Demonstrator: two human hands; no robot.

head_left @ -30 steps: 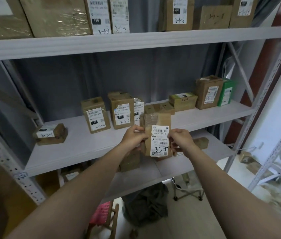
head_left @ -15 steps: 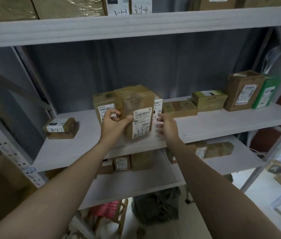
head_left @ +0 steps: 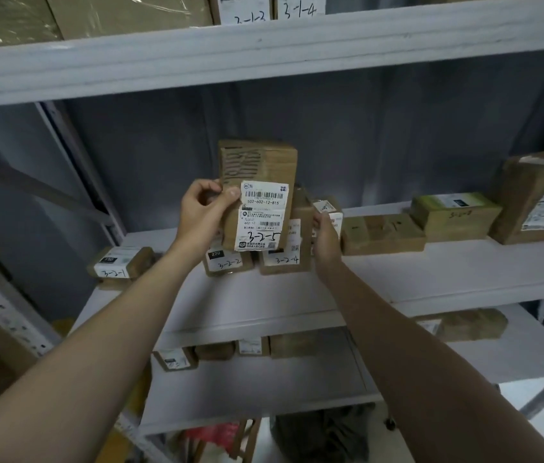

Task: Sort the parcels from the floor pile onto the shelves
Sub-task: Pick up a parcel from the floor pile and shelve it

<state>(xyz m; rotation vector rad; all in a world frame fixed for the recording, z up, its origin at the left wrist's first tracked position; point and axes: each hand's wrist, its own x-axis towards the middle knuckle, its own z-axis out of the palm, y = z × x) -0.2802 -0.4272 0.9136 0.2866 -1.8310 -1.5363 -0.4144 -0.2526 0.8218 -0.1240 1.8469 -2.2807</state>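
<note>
Parcels lined the middle shelf [head_left: 431, 275] in the head view: one marked 3-2-1 [head_left: 120, 262] lay at the left, then 3-2-2 [head_left: 227, 264] and 3-2-4 [head_left: 285, 259] stood side by side. The left hand [head_left: 204, 215] held the parcel marked 3-2-5 [head_left: 259, 195] upright in the air, in front of and above those two. Its thumb pressed on the label's upper left corner and its fingers curled round the left edge. The right hand [head_left: 325, 238] was at a small white-labelled box [head_left: 329, 210] just right of 3-2-4, fingertips against it; whether they grasped it could not be told. Farther right lay a flat brown parcel [head_left: 382, 233], a greenish box [head_left: 454, 217] and a taller carton [head_left: 538, 198].
</note>
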